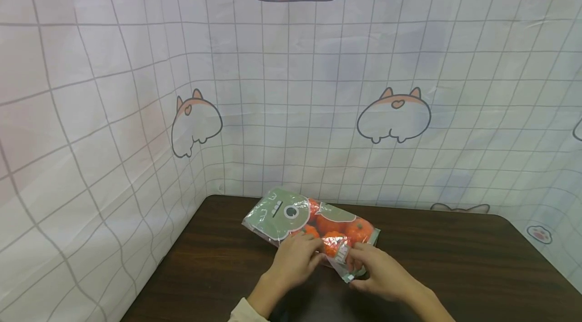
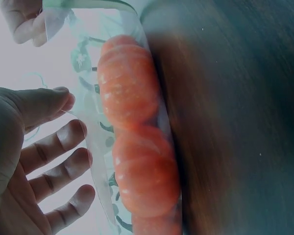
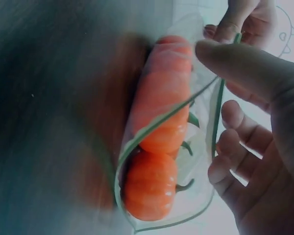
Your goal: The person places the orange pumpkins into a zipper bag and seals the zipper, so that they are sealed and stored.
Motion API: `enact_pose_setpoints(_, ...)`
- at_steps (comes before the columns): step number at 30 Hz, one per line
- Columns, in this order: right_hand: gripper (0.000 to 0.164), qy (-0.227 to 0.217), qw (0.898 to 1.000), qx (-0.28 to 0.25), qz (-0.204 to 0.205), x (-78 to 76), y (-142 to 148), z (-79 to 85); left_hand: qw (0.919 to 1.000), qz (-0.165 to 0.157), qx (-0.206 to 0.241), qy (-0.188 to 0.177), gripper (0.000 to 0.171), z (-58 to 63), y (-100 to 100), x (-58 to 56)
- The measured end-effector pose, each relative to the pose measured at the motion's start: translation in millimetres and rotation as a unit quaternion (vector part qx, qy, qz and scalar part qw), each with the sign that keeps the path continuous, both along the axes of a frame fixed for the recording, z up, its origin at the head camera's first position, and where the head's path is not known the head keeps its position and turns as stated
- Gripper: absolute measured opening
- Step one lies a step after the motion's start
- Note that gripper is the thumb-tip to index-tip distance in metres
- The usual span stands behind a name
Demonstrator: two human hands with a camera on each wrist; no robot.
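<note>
A clear plastic bag (image 1: 273, 216) with a green cartoon-face print lies on the table, holding several small orange pumpkins (image 1: 359, 231) with green stems. My left hand (image 1: 295, 259) is at its near side; in the left wrist view its thumb and index finger pinch the clear film (image 2: 99, 169), the other fingers spread behind. At the bag's near right corner, my right hand (image 1: 382, 271) pinches the edge between thumb and fingers. The right wrist view shows the green-rimmed mouth (image 3: 174, 226) gaping, with one pumpkin (image 3: 151, 186) just inside it.
The dark wooden table (image 1: 445, 256) extends on both sides of the bag. Behind it and to the left hangs a white grid-patterned cloth (image 1: 291, 125) printed with cartoon dogs, meeting the table's back edge.
</note>
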State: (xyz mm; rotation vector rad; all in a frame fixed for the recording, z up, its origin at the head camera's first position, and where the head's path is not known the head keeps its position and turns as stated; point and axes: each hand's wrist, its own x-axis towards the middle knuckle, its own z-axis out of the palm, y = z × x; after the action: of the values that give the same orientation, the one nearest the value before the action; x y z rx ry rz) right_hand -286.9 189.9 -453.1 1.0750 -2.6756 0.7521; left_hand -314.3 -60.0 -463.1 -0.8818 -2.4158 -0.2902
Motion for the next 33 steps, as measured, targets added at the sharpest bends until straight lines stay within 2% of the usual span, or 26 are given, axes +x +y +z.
enact_pose_setpoints(5, 0.032, 0.005, 1.000, -0.026, 0.014, -3.3, 1, -1.1, 0.9996, 0.004, -0.010, -0.026, 0.013, 2.5, -1, 2.4)
enact_pose_setpoints(11, 0.029, 0.001, 0.998, -0.056, 0.015, -6.5, 5, 1.5, 0.9992, -0.010, -0.009, -0.039, 0.014, 1.2, -1, 3.5)
enact_pose_setpoints(17, 0.026, -0.014, 0.996, -0.089, 0.027, -7.9, 7, 4.3, 0.9991, -0.037, 0.007, -0.018, 0.013, 0.4, 4, 4.0)
enact_pose_setpoints(33, 0.020, -0.016, 0.992, -0.120, 0.036, -10.4, 15, 2.9, 0.9989, -0.046, 0.003, 0.002, 0.009, 0.5, 7, 3.3)
